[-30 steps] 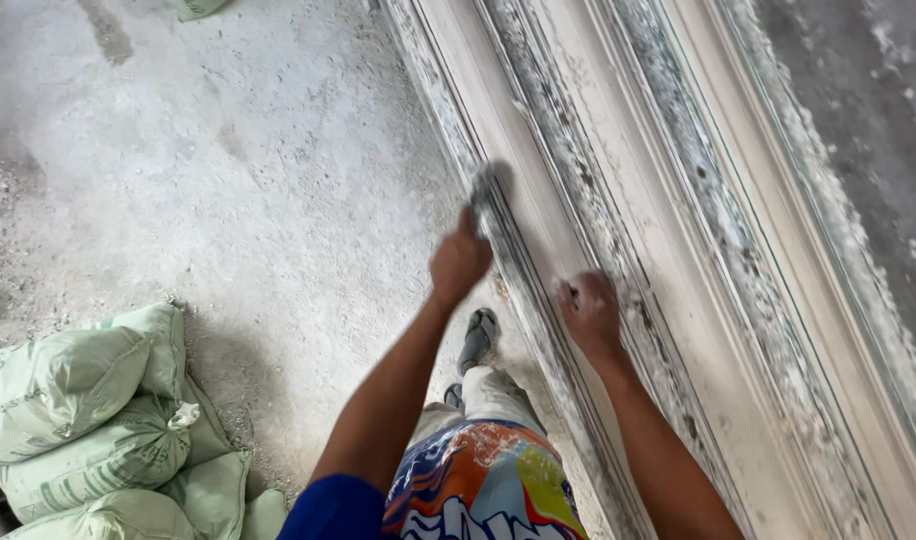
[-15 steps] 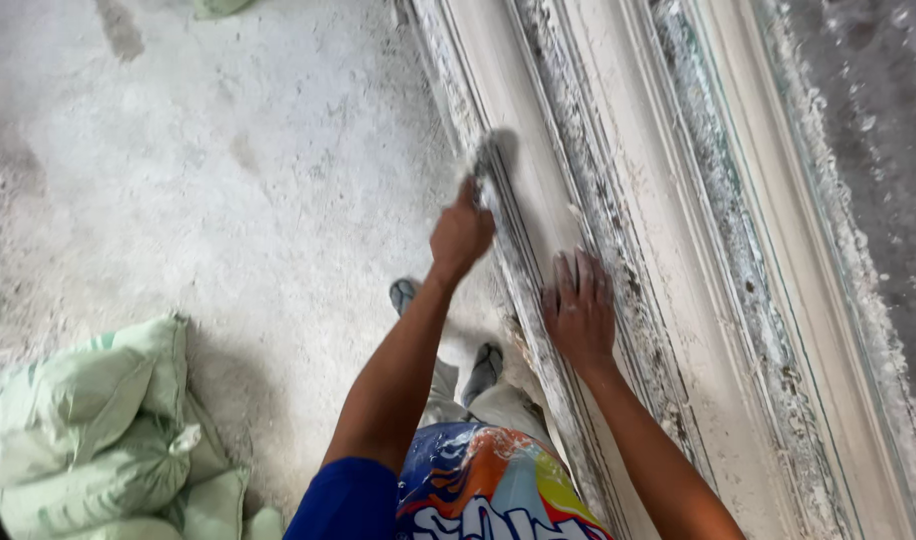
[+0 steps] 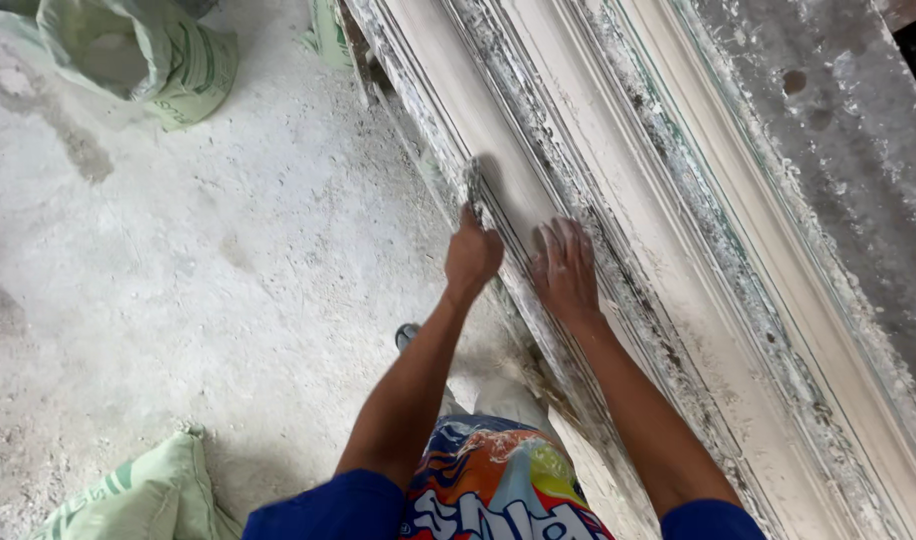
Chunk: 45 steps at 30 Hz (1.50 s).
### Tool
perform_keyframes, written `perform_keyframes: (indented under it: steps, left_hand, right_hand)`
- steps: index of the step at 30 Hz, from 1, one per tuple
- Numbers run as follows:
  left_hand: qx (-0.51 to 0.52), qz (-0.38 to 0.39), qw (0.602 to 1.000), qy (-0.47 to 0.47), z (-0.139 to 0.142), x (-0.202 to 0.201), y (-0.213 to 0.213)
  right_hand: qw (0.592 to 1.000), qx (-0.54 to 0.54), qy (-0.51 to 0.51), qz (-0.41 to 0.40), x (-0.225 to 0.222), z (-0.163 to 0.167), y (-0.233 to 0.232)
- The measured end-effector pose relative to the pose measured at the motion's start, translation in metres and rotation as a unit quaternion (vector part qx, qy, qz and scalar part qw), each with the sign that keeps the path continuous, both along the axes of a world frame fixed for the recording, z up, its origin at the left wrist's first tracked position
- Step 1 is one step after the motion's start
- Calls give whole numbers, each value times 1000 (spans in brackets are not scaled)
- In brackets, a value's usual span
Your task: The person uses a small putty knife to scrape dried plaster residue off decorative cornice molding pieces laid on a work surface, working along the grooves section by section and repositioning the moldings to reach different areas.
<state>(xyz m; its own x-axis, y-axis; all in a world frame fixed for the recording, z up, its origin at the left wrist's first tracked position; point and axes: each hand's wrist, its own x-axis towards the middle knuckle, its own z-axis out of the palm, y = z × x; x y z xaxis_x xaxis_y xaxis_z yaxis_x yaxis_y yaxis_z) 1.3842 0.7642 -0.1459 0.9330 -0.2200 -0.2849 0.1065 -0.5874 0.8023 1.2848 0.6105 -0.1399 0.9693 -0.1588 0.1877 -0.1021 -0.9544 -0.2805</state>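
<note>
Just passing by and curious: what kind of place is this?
Probably a plaster moulding workshop or building site. A long white moulded cornice runs along a bench, pale green sacks lie about, and the concrete floor is dusted white.

Your sleeves (image 3: 323,505) are deep blue, and your shorts (image 3: 498,490) carry a loud swirl of orange, red, yellow, green and blue with white shapes across them. The long moulding (image 3: 618,200) in front of you is off-white to cream, streaked along its grooves with dark grey and black specks and a thin green line on its far edge. The blade (image 3: 472,185) in your left hand (image 3: 473,258) is grey and smeared white. White dust coats the fingers of your right hand (image 3: 566,270). The floor (image 3: 228,270) is pale grey, mottled with darker smudges. The sacks (image 3: 143,55) are pale green with darker green markings.
</note>
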Motion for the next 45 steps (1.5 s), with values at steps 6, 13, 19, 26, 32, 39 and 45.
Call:
perform_keyframes:
  steps: [6,13,19,26,32,39,45]
  left_hand:
    - [2,-64,998,24,5,-4,8]
    - [-14,-23,999,19,11,93,25]
    - [38,-41,998,7,23,106,25]
    - [53,-28,998,-28,6,193,34]
    - [72,-21,997,-31,6,234,39]
    - [72,-10,997,-36,8,311,41]
    - [40,-8,997,-66,14,366,46]
  right_hand:
    - [997,-41,48,-38,46,-4,12]
    - [997,-31,40,-54,45,-1,13]
    - [998,-39,10,-45,48,4,15]
    - [998,-44,-4,-52,50,9,16]
    - [997,-52,-18,-46,56,11,16]
    - [997,-59,1,-51,60,14,14]
    - [996,-59,12,-62,60,14,15]
